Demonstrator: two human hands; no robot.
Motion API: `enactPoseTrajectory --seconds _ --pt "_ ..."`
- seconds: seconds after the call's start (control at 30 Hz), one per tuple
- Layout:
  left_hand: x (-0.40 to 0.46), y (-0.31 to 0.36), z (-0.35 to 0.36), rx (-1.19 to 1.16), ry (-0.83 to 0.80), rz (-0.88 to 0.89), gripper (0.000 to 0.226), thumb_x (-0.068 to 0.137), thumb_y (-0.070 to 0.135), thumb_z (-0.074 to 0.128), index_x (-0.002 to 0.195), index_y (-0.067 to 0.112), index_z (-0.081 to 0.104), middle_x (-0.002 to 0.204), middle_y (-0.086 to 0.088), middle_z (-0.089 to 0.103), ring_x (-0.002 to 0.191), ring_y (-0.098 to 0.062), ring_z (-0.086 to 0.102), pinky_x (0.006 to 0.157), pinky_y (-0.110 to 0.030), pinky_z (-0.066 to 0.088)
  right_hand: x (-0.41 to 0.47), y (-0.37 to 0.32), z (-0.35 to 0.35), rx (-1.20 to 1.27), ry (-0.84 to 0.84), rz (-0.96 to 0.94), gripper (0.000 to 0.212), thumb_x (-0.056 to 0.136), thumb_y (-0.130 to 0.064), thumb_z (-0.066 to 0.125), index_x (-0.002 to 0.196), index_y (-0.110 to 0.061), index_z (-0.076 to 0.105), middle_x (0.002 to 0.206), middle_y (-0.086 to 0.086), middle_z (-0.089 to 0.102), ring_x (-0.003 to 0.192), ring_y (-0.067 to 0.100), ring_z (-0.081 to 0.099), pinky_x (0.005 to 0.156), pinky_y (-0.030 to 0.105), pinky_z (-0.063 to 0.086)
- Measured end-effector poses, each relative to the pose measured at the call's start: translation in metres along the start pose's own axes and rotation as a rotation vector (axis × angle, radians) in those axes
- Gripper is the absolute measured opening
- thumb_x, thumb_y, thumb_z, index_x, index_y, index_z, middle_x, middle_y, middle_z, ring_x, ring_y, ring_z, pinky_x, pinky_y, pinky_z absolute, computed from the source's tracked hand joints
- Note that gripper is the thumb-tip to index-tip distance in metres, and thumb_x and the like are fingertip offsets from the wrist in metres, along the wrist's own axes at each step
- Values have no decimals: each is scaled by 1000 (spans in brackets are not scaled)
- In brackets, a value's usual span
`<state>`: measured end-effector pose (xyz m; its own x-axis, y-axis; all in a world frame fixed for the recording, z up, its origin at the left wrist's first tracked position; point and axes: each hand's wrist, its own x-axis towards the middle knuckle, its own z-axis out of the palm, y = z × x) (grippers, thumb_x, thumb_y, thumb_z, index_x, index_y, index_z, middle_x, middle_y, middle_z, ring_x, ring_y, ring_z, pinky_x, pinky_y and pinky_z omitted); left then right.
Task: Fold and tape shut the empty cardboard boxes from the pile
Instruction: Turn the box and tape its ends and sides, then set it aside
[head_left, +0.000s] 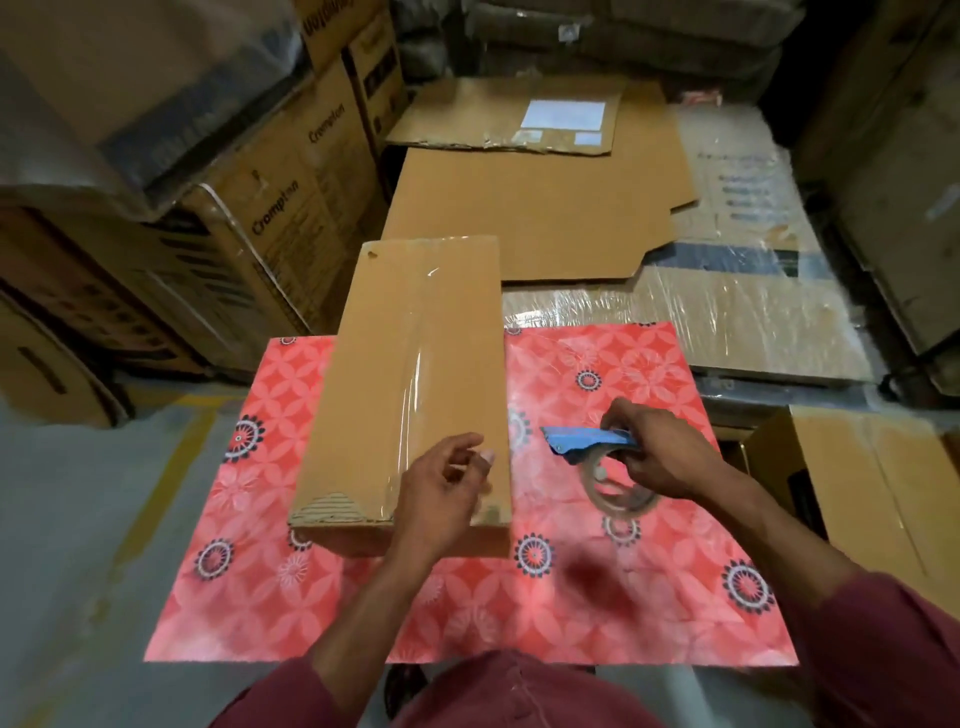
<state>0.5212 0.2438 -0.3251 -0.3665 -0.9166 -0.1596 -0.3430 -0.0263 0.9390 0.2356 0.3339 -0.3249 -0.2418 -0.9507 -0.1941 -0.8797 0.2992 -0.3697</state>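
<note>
Box orientation governs the next move: the cardboard box (410, 384) lies on the red patterned table cover (571, 597) with its long axis running away from the person, near end under the left hand (447, 493). A clear tape strip (415, 374) follows that axis along the top seam. The left hand hovers over the near end, fingers loosely curled, holding nothing. The right hand (660, 452) sits just beside the box's right edge, clamped on the blue tape dispenser (597, 457). Hands are apart; the left is nearer. Flattened cardboard sheets (530, 213) lie beyond the far end.
</note>
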Motion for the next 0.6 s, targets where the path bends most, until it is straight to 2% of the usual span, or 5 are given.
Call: enactPoseTrajectory --seconds 0.07,0.13,0.2,0.37,0.6 --pt "-1 9 -8 -315 -41 -279 26 102 38 62 112 15 72 95 -12 75 66 -16 69 61 -34 58 -5 -40 -24 81 56 -41 55 73 -21 71 120 -39 52 106 -2 71 92 27 68 69 40 53" --pt "1 18 -24 -558 -126 -505 51 104 54 51 117 9 70 91 -12 75 66 -23 66 57 -34 56 -7 -81 -45 125 84 -88 73 65 -34 67 136 -35 54 117 -1 69 102 23 67 79 40 55" --pt "4 23 -45 -717 -215 -612 67 100 67 45 121 7 67 92 -13 75 66 -27 65 57 -33 53 -6 -124 -60 72 77 -139 80 61 -45 62 141 -33 56 116 -3 64 101 20 63 78 35 51" --pt "5 22 -93 -840 -309 -588 67 95 72 47 110 10 69 90 -9 73 69 -26 64 63 -33 49 8 -202 -62 -78 63 -224 59 64 -51 69 121 -36 66 99 -10 57 85 16 60 69 36 51" --pt "10 0 -151 -876 -168 -578 33 102 38 58 101 10 76 85 -9 72 65 -22 64 58 -31 52 24 -266 -33 -194 68 -273 58 62 -74 68 104 -35 61 92 -11 59 78 14 61 63 34 51"
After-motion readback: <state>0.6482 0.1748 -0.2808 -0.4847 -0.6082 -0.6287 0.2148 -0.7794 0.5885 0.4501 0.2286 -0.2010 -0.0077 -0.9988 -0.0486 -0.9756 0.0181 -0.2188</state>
